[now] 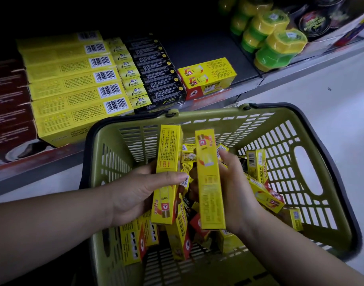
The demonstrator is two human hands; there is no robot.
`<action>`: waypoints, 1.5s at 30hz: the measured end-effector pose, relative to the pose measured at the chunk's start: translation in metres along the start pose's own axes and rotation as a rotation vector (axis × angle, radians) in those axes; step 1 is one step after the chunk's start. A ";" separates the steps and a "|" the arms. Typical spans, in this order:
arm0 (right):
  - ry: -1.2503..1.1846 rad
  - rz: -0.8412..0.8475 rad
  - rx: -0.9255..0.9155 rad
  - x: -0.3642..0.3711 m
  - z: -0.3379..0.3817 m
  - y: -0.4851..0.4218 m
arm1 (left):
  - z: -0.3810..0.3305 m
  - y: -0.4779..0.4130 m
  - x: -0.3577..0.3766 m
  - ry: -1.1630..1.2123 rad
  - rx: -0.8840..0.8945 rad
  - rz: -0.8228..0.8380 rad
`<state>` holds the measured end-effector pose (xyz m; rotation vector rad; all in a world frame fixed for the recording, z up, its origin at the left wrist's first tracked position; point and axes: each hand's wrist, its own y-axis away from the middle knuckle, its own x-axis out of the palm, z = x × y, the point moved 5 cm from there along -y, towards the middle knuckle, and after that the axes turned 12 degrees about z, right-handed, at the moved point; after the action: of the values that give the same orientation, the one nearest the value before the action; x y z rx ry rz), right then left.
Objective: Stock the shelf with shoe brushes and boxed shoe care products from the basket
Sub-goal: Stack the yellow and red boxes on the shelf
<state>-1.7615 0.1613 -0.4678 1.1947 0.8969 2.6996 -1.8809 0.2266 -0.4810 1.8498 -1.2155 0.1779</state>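
The person is holding one box in each hand above the basket (259, 113). Worth keeping them square, then setting them beside the matching stack (207, 76) on the shelf (201, 48), labels alike. The left hand (135, 195) is curling round the left box (167, 153), thumb across its face; the right hand (236, 188) is gripping the right box (210, 182) along its side. Loose boxes (259, 193) are lying in the basket.

Bare shelf (199, 48) is lying open behind the small yellow boxes (207, 76); black cartons (156, 73) and green tubs (276, 50) are flanking it
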 end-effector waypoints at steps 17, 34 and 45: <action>0.215 -0.075 -0.101 0.003 0.032 -0.008 | -0.036 -0.006 0.013 -0.093 0.118 0.038; 2.410 -0.607 -0.161 -0.007 0.256 -0.160 | -0.163 -0.012 -0.067 -0.334 0.305 -0.386; 1.798 -0.208 -0.084 -0.035 0.223 -0.174 | -0.171 -0.042 -0.077 -0.337 0.318 -0.388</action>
<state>-1.6133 0.4041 -0.4644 -1.6028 0.6943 2.8883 -1.8304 0.4090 -0.4457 2.4298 -1.0624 -0.1731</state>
